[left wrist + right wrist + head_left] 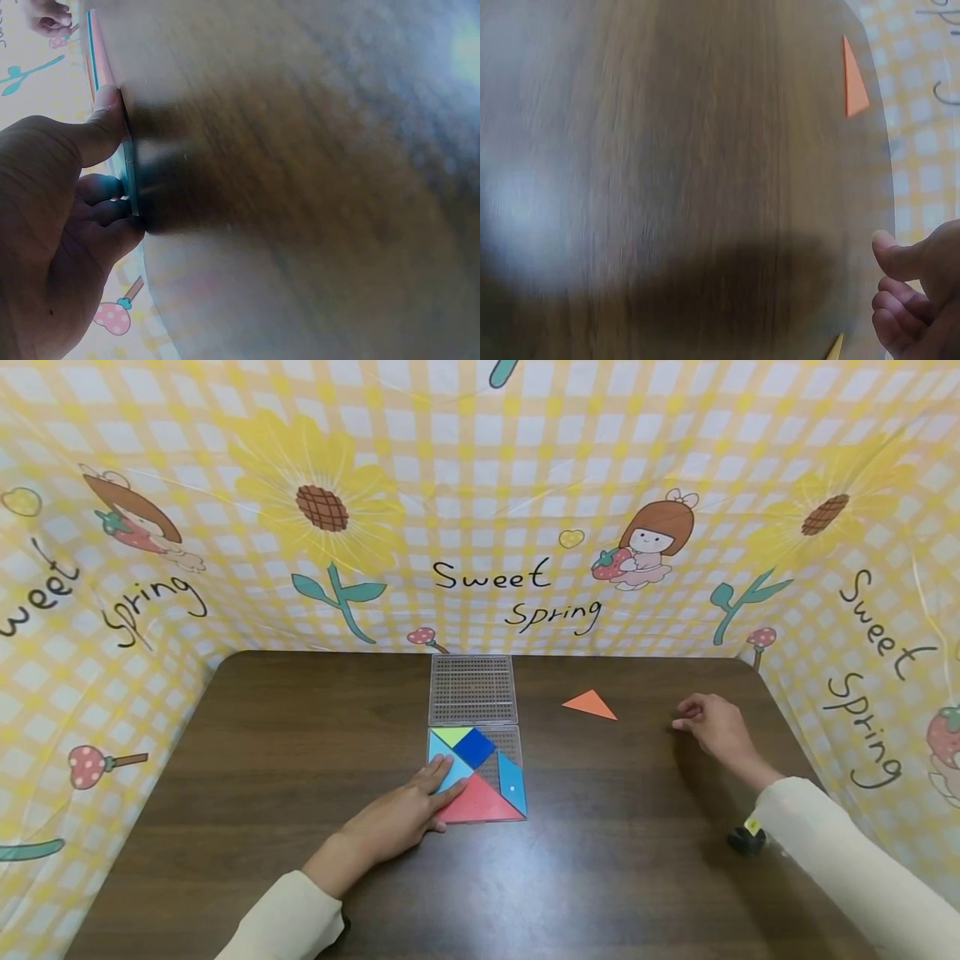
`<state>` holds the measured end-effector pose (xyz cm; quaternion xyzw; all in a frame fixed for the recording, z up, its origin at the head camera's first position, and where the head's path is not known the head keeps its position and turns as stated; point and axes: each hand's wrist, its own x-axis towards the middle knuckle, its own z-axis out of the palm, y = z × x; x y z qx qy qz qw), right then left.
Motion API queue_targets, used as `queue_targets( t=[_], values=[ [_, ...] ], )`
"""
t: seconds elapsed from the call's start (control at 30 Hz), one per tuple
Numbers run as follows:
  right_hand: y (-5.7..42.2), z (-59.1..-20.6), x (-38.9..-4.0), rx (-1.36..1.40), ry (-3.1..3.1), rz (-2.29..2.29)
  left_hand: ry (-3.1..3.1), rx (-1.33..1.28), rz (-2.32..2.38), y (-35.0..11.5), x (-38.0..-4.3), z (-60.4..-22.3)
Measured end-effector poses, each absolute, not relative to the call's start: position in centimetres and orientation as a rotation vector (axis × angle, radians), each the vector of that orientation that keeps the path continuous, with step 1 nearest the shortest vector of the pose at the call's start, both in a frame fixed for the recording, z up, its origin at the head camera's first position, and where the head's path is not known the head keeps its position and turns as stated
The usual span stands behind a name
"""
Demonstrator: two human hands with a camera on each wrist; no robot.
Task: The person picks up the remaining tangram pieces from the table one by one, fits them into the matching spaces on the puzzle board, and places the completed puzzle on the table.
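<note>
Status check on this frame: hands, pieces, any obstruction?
Left hand holding the tray at its near-left corner. Right hand above the table, no piece seen in its grasp. Orange triangle loose outside the tray; nothing visible between it and right hand.

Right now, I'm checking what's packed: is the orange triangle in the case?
No, in the head view the orange triangle lies on the table, apart from the case.

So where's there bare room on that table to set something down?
Bare tabletop lies left of the gridded case, and between it and the right sleeve. Crowded: the case's near half, with coloured pieces and the left hand on them.
</note>
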<state>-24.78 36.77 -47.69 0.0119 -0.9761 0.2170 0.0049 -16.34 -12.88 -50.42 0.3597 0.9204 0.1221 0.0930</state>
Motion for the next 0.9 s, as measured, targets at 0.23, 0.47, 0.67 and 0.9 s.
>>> queue_targets(
  t=[0.23, 0.47, 0.67, 0.9],
  values=[
    [39.2, -47.9, -24.6, 0.005, -3.079, 0.682, 2.728, 1.058, 0.372, -12.8, -16.3, -50.5],
    [41.0, -47.7, -24.2, 0.092, -3.099, 0.591, 2.721, 1.060, 0.379, -12.7, -16.4, -50.4],
    [42.9, -47.6, -23.9, 0.164, -3.154, 0.551, 2.724, 1.068, 0.379, -12.8, -16.5, -50.5],
    [44.4, -47.6, -23.2, 0.324, -3.198, 0.432, 2.729, 1.065, 0.380, -12.8, -16.4, -50.4]
  ],
)
